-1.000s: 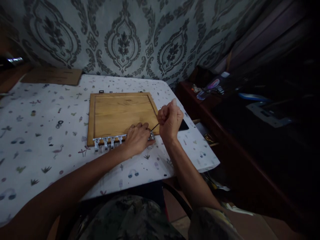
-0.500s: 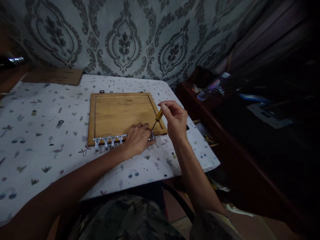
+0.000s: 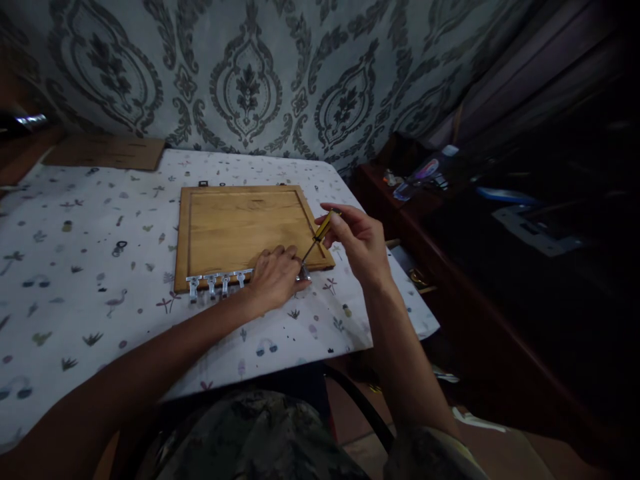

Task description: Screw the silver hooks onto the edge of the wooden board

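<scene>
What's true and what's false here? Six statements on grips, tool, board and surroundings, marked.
1. The right grip holds a screwdriver. True.
2. The left grip is clear of the board. False: the left grip rests at the near edge of the board.
3. The silver fittings line the board's far edge. False: the fittings line its near edge.
4. The screwdriver is tilted. True.
5. The cardboard lies left of the board. True.
6. The bottle is on the board. False: the bottle is off to its right.
</scene>
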Motion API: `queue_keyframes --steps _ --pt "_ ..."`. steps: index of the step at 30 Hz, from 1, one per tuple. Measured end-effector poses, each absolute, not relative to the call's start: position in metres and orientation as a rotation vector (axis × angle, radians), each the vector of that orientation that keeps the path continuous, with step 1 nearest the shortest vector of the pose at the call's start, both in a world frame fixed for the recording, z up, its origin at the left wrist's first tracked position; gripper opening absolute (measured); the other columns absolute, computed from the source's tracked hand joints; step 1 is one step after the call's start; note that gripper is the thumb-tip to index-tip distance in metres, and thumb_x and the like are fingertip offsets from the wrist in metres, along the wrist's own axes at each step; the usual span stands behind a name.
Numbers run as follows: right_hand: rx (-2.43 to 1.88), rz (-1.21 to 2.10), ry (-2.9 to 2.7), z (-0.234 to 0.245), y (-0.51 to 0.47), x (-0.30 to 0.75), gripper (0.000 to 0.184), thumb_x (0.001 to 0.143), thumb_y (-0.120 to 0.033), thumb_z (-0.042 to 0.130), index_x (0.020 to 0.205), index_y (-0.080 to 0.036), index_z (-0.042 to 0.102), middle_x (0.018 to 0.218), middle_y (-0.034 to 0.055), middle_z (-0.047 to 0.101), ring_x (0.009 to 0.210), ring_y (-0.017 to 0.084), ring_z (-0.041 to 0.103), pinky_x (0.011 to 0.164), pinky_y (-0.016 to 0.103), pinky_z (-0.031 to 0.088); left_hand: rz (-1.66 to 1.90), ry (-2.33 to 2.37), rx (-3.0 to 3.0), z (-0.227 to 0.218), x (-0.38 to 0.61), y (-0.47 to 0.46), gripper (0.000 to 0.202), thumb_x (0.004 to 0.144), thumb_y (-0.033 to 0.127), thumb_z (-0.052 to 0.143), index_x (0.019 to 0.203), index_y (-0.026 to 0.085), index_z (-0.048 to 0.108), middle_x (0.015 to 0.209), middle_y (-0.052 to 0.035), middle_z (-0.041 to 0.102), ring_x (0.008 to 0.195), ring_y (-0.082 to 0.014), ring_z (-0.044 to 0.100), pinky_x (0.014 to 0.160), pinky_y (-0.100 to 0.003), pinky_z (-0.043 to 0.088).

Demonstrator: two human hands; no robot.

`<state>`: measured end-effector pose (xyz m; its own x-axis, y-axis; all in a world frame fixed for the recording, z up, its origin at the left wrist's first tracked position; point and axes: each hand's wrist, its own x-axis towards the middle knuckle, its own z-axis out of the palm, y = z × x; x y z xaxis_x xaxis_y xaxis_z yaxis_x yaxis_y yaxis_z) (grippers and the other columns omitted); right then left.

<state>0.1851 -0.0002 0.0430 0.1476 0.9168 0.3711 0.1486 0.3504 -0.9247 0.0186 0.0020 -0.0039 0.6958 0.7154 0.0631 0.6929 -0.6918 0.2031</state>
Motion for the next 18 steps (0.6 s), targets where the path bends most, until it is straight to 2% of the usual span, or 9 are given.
queue_keyframes --steps 4,6,8,12,14,16,18 --pt "-1.082 0.726 -1.243 0.0395 0.0018 0.1839 0.041 0.066 -0.052 0.089 0.074 -0.019 0.065 0.068 -0.0038 0.069 0.040 0.004 0.050 0.037 0.018 0.039 0.173 1.160 2.738 -0.0013 0.0193 0.0019 0.036 0.096 0.048 0.062 0.107 0.015 0.073 0.122 -0.0124 0.065 0.113 -0.0306 0.060 0.089 -0.042 0.049" --pt "-1.077 0.741 -1.213 0.0381 0.0025 0.1826 0.044 0.064 -0.050 0.091 0.070 -0.020 0.059 0.064 -0.0052 0.067 0.038 0.004 0.048 0.034 0.017 0.035 0.178 1.159 2.736 -0.0006 0.0194 0.0020 0.037 0.096 0.048 0.062 0.107 0.015 0.073 0.121 -0.0121 0.066 0.114 -0.0309 0.060 0.089 -0.043 0.050" --pt "-1.072 0.773 -1.225 0.0383 0.0019 0.1824 0.044 0.065 -0.051 0.090 0.074 -0.021 0.059 0.063 -0.0056 0.068 0.038 0.005 0.051 0.035 0.017 0.038 0.193 1.162 2.734 -0.0009 0.0194 0.0021 0.037 0.096 0.048 0.062 0.108 0.015 0.073 0.119 -0.0118 0.066 0.114 -0.0308 0.060 0.090 -0.043 0.050" --pt "-1.065 0.825 -1.296 0.0414 -0.0018 0.1849 0.044 0.069 -0.053 0.087 0.094 -0.021 0.071 0.076 -0.0024 0.074 0.045 0.007 0.059 0.046 0.021 0.050 0.202 1.166 2.729 -0.0027 0.0191 0.0017 0.036 0.095 0.048 0.062 0.107 0.016 0.074 0.119 -0.0116 0.066 0.114 -0.0301 0.060 0.090 -0.042 0.049" --pt "-1.070 0.836 -1.312 0.0416 -0.0023 0.1856 0.044 0.070 -0.055 0.086 0.095 -0.020 0.074 0.079 -0.0009 0.075 0.046 0.007 0.059 0.047 0.023 0.051 0.199 1.170 2.734 -0.0030 0.0189 0.0013 0.036 0.096 0.048 0.062 0.107 0.016 0.073 0.121 -0.0119 0.066 0.114 -0.0300 0.060 0.090 -0.042 0.049" --pt "-1.079 0.825 -1.287 0.0399 -0.0010 0.1845 0.042 0.066 -0.054 0.089 0.084 -0.019 0.072 0.075 -0.0010 0.074 0.042 0.006 0.055 0.041 0.021 0.046 0.201 1.171 2.742 -0.0027 0.0189 0.0010 0.037 0.096 0.048 0.062 0.107 0.015 0.073 0.121 -0.0122 0.066 0.114 -0.0304 0.060 0.089 -0.042 0.049" --pt "-1.086 0.798 -1.219 0.0373 0.0011 0.1820 0.045 0.060 -0.050 0.093 0.072 -0.019 0.064 0.071 -0.0021 0.071 0.038 0.004 0.050 0.035 0.019 0.039 0.199 1.170 2.741 -0.0016 0.0190 0.0009 0.037 0.096 0.048 0.063 0.107 0.015 0.074 0.121 -0.0121 0.066 0.114 -0.0306 0.061 0.089 -0.042 0.049"
